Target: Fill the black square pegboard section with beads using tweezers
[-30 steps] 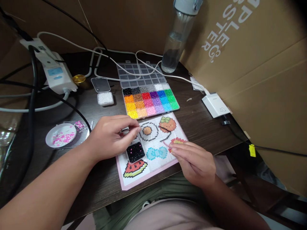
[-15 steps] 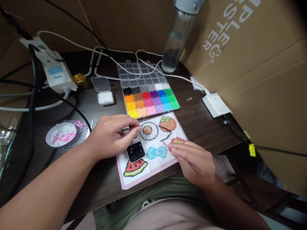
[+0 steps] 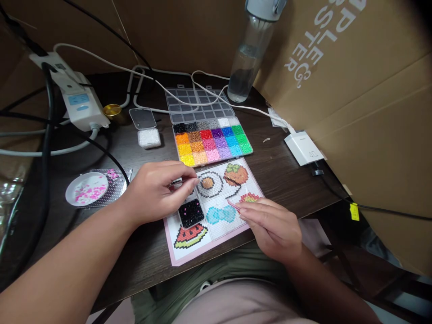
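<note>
My right hand (image 3: pixel 275 229) grips pink tweezers (image 3: pixel 233 204), their tips over the pattern sheet (image 3: pixel 175 261) near a line of black beads (image 3: pixel 236 193). That line runs down from the persimmon picture (image 3: pixel 236 174). My left hand (image 3: pixel 162 191) hovers at the sheet's left side, thumb and forefinger pinched together; whatever lies between them is too small to make out. Just below it sits a small clear box of black beads (image 3: pixel 191 213) with a few pink ones among them. Also on the sheet are an egg picture (image 3: pixel 207 183), a blue bow (image 3: pixel 221 214) and a watermelon slice (image 3: pixel 191 237).
Behind the sheet lies an open sorting case of coloured beads (image 3: pixel 212 141). A small box of white beads (image 3: pixel 149 138) stands left of it. Further left, a white dish (image 3: pixel 70 191) rests on a clear pegboard (image 3: pixel 121 180). Cables, a power strip (image 3: pixel 83 101) and a water bottle (image 3: pixel 248 58) line the back.
The tweezers' tips have shifted very slightly down and left, with my right hand barely moving. My left hand keeps its pinch in the same place.
</note>
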`<move>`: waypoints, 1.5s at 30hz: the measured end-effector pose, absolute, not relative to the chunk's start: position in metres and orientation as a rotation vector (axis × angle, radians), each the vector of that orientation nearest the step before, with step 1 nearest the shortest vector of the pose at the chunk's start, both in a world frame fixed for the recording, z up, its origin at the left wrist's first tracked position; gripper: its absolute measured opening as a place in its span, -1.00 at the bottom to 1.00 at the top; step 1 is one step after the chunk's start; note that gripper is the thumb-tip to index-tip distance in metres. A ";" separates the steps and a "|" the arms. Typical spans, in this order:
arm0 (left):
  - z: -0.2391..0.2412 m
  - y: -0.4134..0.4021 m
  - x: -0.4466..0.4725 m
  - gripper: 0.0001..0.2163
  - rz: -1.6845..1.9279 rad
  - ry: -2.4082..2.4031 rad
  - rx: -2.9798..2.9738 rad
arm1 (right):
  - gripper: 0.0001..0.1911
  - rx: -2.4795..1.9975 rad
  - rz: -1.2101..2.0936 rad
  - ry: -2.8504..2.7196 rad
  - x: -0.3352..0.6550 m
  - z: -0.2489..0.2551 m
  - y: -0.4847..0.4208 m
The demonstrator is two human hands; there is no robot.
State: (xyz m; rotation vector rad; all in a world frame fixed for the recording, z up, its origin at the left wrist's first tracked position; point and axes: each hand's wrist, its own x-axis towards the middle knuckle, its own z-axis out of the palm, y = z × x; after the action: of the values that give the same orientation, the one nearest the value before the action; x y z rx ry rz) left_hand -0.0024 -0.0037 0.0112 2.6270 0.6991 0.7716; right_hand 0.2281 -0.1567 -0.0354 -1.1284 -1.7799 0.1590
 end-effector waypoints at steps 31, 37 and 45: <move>0.001 -0.010 -0.003 -0.86 0.800 0.663 2.488 | -0.63 -1.133 0.419 -1.646 0.178 -0.019 -0.154; -0.002 -0.009 -0.002 -0.85 0.819 0.644 2.449 | -0.64 -1.070 0.408 -1.778 0.176 -0.015 -0.155; -0.001 -0.010 -0.002 -0.87 0.847 0.628 2.466 | -0.67 -1.058 0.443 -1.781 0.175 -0.015 -0.152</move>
State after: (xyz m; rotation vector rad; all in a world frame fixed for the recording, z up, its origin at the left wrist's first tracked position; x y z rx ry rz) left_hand -0.0024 -0.0105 -0.0014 2.4656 0.6278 0.8475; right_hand 0.1749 -0.1522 -0.0154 -1.0581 -1.7812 0.4434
